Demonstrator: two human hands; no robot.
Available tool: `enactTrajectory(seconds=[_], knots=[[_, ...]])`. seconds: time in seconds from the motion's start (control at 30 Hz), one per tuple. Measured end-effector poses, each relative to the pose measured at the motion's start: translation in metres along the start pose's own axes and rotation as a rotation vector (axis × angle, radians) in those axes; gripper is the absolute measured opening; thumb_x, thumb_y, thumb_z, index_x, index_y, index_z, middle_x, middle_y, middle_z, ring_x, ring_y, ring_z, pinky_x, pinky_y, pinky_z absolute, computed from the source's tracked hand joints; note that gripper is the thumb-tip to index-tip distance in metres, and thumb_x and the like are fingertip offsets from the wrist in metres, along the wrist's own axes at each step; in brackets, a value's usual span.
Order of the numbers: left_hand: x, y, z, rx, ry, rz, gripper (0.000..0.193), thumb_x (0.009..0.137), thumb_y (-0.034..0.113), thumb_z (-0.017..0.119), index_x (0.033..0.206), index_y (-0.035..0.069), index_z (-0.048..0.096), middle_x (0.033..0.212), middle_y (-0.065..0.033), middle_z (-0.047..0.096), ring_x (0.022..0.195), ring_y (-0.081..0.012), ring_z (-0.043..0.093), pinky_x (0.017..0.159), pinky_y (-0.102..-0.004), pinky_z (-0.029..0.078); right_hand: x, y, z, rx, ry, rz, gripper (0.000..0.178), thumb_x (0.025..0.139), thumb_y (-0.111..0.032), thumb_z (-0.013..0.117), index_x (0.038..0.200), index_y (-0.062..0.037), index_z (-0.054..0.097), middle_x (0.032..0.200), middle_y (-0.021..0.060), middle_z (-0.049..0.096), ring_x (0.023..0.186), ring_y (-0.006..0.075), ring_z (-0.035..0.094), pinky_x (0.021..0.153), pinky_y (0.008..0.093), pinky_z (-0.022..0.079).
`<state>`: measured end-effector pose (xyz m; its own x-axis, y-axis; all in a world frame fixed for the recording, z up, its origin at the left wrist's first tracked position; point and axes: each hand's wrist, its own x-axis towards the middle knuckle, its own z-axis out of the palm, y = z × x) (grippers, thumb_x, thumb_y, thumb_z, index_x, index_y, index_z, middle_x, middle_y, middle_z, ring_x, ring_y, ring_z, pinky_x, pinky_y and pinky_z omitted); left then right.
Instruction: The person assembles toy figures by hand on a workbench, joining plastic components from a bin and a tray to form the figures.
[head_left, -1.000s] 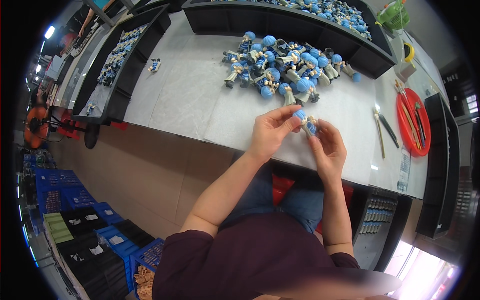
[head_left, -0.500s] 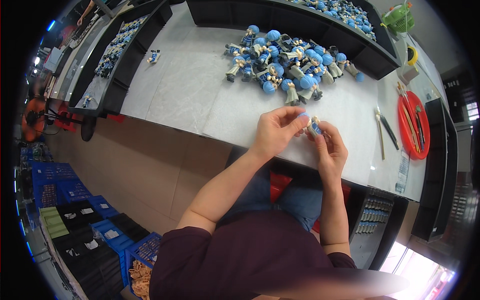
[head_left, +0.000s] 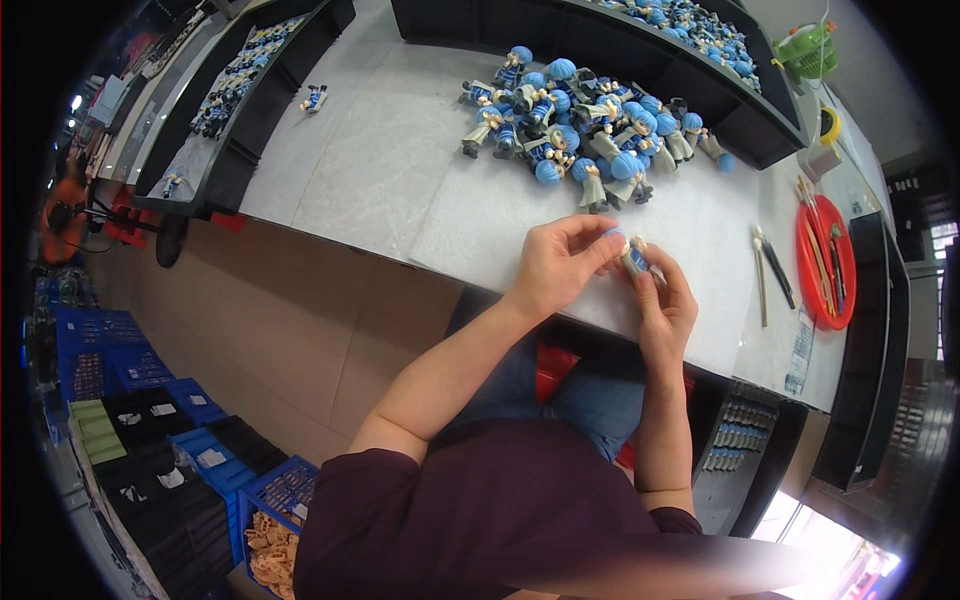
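Note:
A small figurine (head_left: 635, 261) with a blue-and-grey body is held up over the front edge of the white tabletop (head_left: 480, 225). My left hand (head_left: 553, 268) is closed at its head end, thumb and fingers pinching a light-blue part that is mostly hidden. Around the body of the same figurine, the fingers and thumb of my right hand (head_left: 668, 308) are closed. Just beyond both hands lies a loose heap of similar blue-haired figurines (head_left: 624, 165), some upright, others on their sides.
Behind the heap stands a long black tray (head_left: 590, 45) of more figurines. Another black tray (head_left: 235, 165) is at the far left, with a single figurine (head_left: 313, 98) beside it. At right are brushes (head_left: 775, 268), a red dish (head_left: 848, 300) and a green fan (head_left: 805, 50).
The whole view has shifted slightly. Both hands keep hold of the figurine in nearly the same pose, with the figurine turned a little between them.

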<state>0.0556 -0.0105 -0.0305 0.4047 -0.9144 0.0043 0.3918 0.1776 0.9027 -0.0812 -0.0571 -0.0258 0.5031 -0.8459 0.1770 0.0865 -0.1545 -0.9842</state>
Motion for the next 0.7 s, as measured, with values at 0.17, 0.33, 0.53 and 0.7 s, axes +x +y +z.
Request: enactTrajectory(seconds=[0.17, 0.33, 0.53, 0.7], knots=[[-0.0009, 0.0021, 0.0007, -0.016, -0.008, -0.001, 0.024, 0.078, 0.01, 0.062, 0.098, -0.003, 0.058, 0.078, -0.0068, 0.061, 0.065, -0.0086, 0.056, 0.057, -0.0203, 0.047, 0.0, -0.0001, -0.0001, 0.0, 0.005, -0.01, 0.021, 0.084, 0.002, 0.046, 0.105, 0.0038, 0.049, 0.11, 0.0117, 0.05, 0.096, 0.0174, 0.053, 0.083, 0.0301, 0.046], [-0.0009, 0.0016, -0.0006, -0.029, -0.024, 0.005, 0.023, 0.079, 0.01, 0.061, 0.098, -0.004, 0.057, 0.078, -0.007, 0.061, 0.065, -0.0088, 0.056, 0.057, -0.0203, 0.047, 0.0001, 0.001, 0.0002, 0.013, 0.008, -0.012, 0.021, 0.084, 0.002, 0.046, 0.105, 0.0035, 0.049, 0.111, 0.012, 0.049, 0.097, 0.018, 0.052, 0.084, 0.0305, 0.046], [-0.001, 0.0013, -0.0013, -0.011, -0.029, -0.001, 0.023, 0.08, 0.009, 0.06, 0.098, -0.004, 0.057, 0.079, -0.0075, 0.061, 0.066, -0.009, 0.057, 0.058, -0.0208, 0.047, 0.0, 0.0018, -0.0006, 0.021, 0.006, -0.022, 0.02, 0.084, 0.002, 0.047, 0.104, 0.0034, 0.05, 0.112, 0.0124, 0.049, 0.099, 0.0189, 0.052, 0.084, 0.031, 0.046], [0.0, 0.0024, -0.0008, -0.015, -0.042, 0.005, 0.024, 0.08, 0.008, 0.06, 0.1, -0.004, 0.056, 0.081, -0.0073, 0.061, 0.069, -0.009, 0.057, 0.061, -0.0207, 0.047, 0.001, 0.0031, -0.0022, 0.043, 0.004, -0.043, 0.022, 0.083, 0.001, 0.05, 0.105, 0.0032, 0.05, 0.111, 0.0121, 0.048, 0.095, 0.0178, 0.052, 0.083, 0.0298, 0.046]])
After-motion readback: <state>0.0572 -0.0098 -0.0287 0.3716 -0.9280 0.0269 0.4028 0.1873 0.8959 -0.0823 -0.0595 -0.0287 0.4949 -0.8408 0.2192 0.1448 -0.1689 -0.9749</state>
